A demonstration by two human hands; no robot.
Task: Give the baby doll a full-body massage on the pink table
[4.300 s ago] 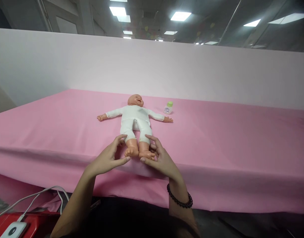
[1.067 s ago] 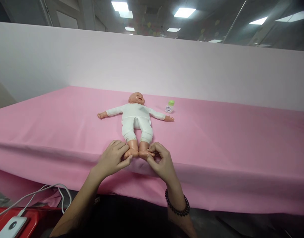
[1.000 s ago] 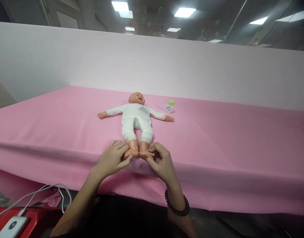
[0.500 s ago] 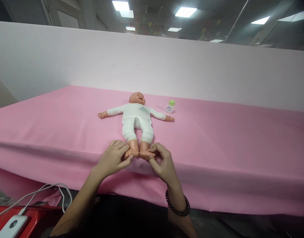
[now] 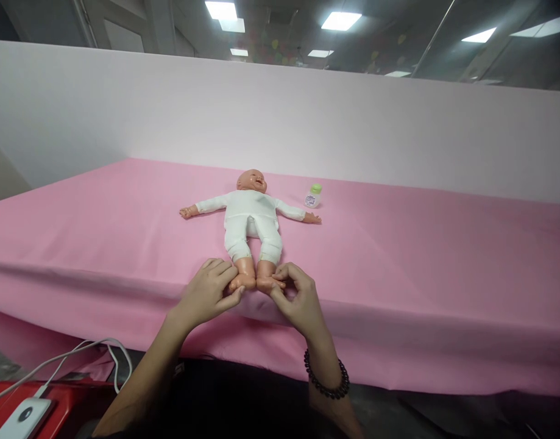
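A baby doll (image 5: pixel 251 207) with a white cloth body lies on its back on the pink cover, its arms spread and its bare feet towards me. My left hand (image 5: pixel 211 286) is closed around the toes of the doll's left-side foot (image 5: pixel 243 281), thumb below and fingers above. On the other side, my right hand (image 5: pixel 298 297) pinches the toes of the right-side foot (image 5: pixel 267 283) between thumb and fingers. A dark beaded bracelet (image 5: pixel 326 381) circles my right wrist. The toes are partly hidden by my fingers.
A small clear bottle with a green cap (image 5: pixel 313 196) stands beyond the doll's right-side arm. The pink-covered table (image 5: pixel 421 256) ends at a white wall panel (image 5: pixel 280 116). At lower left, a white device with a cable (image 5: pixel 26 417) rests on a red stool (image 5: pixel 78 399).
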